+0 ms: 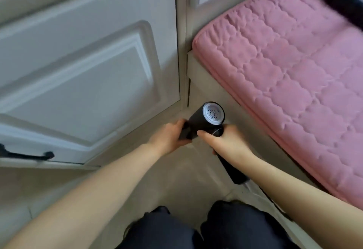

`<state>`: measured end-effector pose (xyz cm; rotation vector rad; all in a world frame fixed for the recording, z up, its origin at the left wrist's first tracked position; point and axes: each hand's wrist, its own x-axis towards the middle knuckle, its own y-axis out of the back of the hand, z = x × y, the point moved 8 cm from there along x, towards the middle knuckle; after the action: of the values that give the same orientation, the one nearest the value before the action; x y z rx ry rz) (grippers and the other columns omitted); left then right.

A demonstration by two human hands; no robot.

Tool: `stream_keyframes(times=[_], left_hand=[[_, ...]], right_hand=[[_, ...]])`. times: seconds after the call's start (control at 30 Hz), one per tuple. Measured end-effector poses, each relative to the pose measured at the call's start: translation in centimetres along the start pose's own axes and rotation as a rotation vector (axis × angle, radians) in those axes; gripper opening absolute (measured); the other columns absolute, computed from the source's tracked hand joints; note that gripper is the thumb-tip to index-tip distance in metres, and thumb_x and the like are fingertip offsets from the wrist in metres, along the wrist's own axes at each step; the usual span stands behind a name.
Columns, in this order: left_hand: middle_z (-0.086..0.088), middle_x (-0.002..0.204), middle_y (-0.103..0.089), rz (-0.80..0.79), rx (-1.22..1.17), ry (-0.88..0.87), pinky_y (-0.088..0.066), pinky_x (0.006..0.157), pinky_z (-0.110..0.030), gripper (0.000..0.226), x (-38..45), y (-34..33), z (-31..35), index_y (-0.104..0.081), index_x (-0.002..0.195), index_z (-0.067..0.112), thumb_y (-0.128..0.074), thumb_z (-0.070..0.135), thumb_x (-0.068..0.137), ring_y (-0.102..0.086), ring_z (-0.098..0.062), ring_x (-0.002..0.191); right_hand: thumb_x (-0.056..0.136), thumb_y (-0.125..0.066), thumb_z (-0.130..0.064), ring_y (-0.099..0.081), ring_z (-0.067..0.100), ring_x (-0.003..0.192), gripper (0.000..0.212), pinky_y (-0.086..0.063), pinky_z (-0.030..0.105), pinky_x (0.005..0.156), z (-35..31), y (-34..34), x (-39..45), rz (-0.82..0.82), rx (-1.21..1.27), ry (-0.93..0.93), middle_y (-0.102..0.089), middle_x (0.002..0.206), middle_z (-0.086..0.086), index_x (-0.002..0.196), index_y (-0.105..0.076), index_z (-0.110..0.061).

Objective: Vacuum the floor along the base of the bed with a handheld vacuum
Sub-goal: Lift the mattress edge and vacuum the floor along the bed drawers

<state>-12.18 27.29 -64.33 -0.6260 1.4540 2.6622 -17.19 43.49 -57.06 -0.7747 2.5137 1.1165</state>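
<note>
Seemingly just starting: my left hand (172, 136) and right hand (227, 140) both grip the handheld vacuum (206, 119), at the bed base's (225, 95) seven o'clock; the floor (176, 180) run remains.

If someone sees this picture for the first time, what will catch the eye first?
First the pink quilted mattress filling the right side. Next, at centre, the black handheld vacuum with its white round end facing up, gripped by the left hand and the right hand. On the left stands a white panelled door.
</note>
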Motion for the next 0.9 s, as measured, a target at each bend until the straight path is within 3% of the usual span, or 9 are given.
stream_keyframes(times=[0.13, 0.23, 0.37, 0.43, 0.53, 0.63, 0.73, 0.9], left_hand=[[-0.008, 0.124, -0.064, 0.036, 0.049, -0.090, -0.046, 0.076, -0.032, 0.055, 2.1, -1.5, -1.0, -0.050, 0.129, 0.017, -0.074, 0.042, 0.087, -0.063, -0.028, 0.106], [-0.005, 0.125, -0.064, 0.024, 0.058, -0.125, -0.051, 0.085, -0.038, 0.059, 2.2, -2.3, -0.8, -0.050, 0.131, 0.018, -0.076, 0.042, 0.085, -0.063, -0.025, 0.109], [0.000, 0.139, -0.057, 0.051, 0.103, -0.155, -0.050, 0.095, -0.037, 0.066, 1.0, -1.5, 0.5, -0.044, 0.145, 0.022, -0.073, 0.039, 0.088, -0.059, -0.018, 0.119], [-0.002, 0.139, -0.057, 0.163, 0.134, -0.199, -0.051, 0.096, -0.038, 0.059, 0.0, 0.7, 2.0, -0.044, 0.145, 0.019, -0.068, 0.033, 0.093, -0.058, -0.019, 0.120], [-0.011, 0.127, -0.063, 0.491, 0.148, -0.395, -0.054, 0.093, -0.042, 0.046, -1.6, 5.6, 5.7, -0.056, 0.134, 0.006, -0.070, 0.015, 0.091, -0.062, -0.026, 0.114], [-0.014, 0.126, -0.059, 0.721, 0.195, -0.494, -0.050, 0.098, -0.039, 0.049, -2.8, 9.0, 9.0, -0.055, 0.130, 0.002, -0.072, 0.007, 0.084, -0.055, -0.028, 0.117], [-0.014, 0.125, -0.054, 0.846, 0.322, -0.603, -0.041, 0.103, -0.034, 0.059, -3.0, 10.5, 12.1, -0.049, 0.128, 0.005, -0.078, 0.008, 0.077, -0.047, -0.028, 0.118], [-0.013, 0.134, -0.046, 0.862, 0.562, -0.787, -0.035, 0.113, -0.049, 0.086, -0.7, 11.5, 15.8, -0.035, 0.135, 0.014, -0.087, 0.028, 0.068, -0.040, -0.036, 0.133]], right_hand=[[0.074, -0.069, -0.054, -0.067, 0.019, 0.055, 0.044, -0.056, 0.038, 0.067, 2.4, -1.9, 2.2, 0.028, 0.083, 0.006, -0.067, 0.054, 0.004, 0.062, -0.065, -0.012], [0.077, -0.069, -0.050, -0.065, 0.018, 0.049, 0.045, -0.056, 0.039, 0.065, 3.4, -2.1, 2.1, 0.029, 0.124, 0.077, -0.066, 0.052, 0.006, 0.061, -0.066, -0.007], [0.078, -0.072, -0.045, -0.064, 0.017, 0.049, 0.038, -0.054, 0.035, 0.059, 4.8, -1.4, 1.0, 0.070, 0.152, 0.086, -0.064, 0.050, 0.003, 0.057, -0.060, -0.016], [0.078, -0.072, -0.044, -0.064, 0.016, 0.051, 0.033, -0.053, 0.033, 0.059, 5.6, -1.2, 0.3, 0.076, 0.138, 0.102, -0.066, 0.054, 0.002, 0.061, -0.062, -0.018], [0.077, -0.073, -0.046, -0.063, 0.012, 0.050, 0.031, -0.053, 0.032, 0.060, 6.9, -0.9, -0.3, 0.086, 0.126, 0.104, -0.066, 0.053, 0.002, 0.065, -0.063, -0.019], [0.075, -0.075, -0.047, -0.063, 0.010, 0.048, 0.028, -0.051, 0.029, 0.057, 7.9, -0.4, -1.3, 0.108, 0.178, 0.106, -0.066, 0.053, 0.000, 0.066, -0.063, -0.023], [0.073, -0.075, -0.046, -0.064, 0.011, 0.050, 0.023, -0.052, 0.030, 0.057, 8.4, -0.1, -1.8, 0.096, 0.223, 0.135, -0.066, 0.055, -0.003, 0.072, -0.064, -0.026], [0.075, -0.075, -0.042, -0.066, 0.009, 0.060, 0.017, -0.055, 0.032, 0.060, 7.8, 0.3, -1.8, 0.070, 0.227, 0.229, -0.069, 0.066, -0.006, 0.088, -0.066, -0.034]])
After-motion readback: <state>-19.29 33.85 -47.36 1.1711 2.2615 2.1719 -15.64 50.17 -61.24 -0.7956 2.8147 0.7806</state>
